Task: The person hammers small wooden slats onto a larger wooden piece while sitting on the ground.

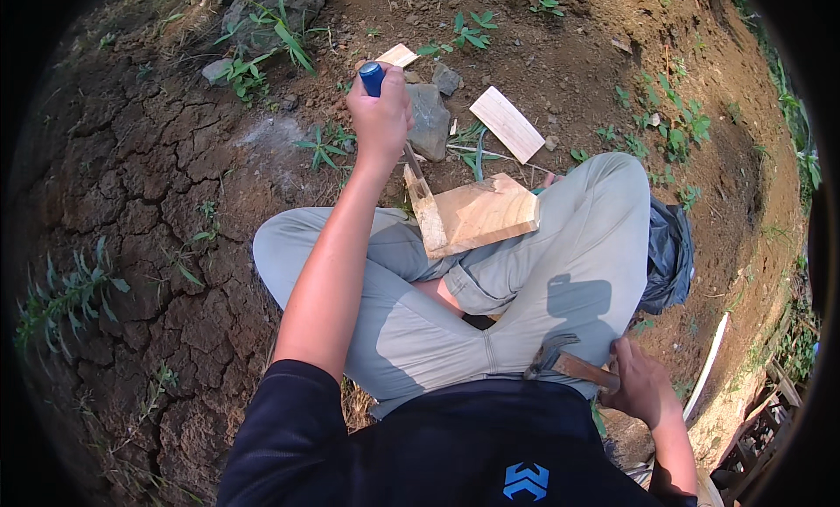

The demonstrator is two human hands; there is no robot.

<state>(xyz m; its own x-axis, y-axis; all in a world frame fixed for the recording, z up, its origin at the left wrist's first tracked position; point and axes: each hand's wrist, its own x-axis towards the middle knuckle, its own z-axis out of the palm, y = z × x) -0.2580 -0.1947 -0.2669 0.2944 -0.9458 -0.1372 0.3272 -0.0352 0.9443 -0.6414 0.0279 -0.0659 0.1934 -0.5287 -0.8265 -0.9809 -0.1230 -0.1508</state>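
My left hand [380, 118] is closed around the blue handle of a chisel [372, 76]. Its metal blade slants down toward the upright edge of a wooden piece [481, 212]; from here I cannot tell whether the tip touches. That piece, a flat board with a narrow wooden side joined at its left, sits by my crossed shins. Down by my right thigh, my right hand [643, 383] grips the wooden handle of a claw hammer [579, 367]. The hammer's metal head lies over the grey trousers near my lap.
Beyond my legs, a loose wooden board [507, 125] and a smaller wood offcut [398, 55] lie on dirt beside a grey stone [427, 122]. A black plastic bag [669, 258] rests against my right knee. Cracked soil with weeds spreads leftward; a pale wood strip [707, 367] lies at right.
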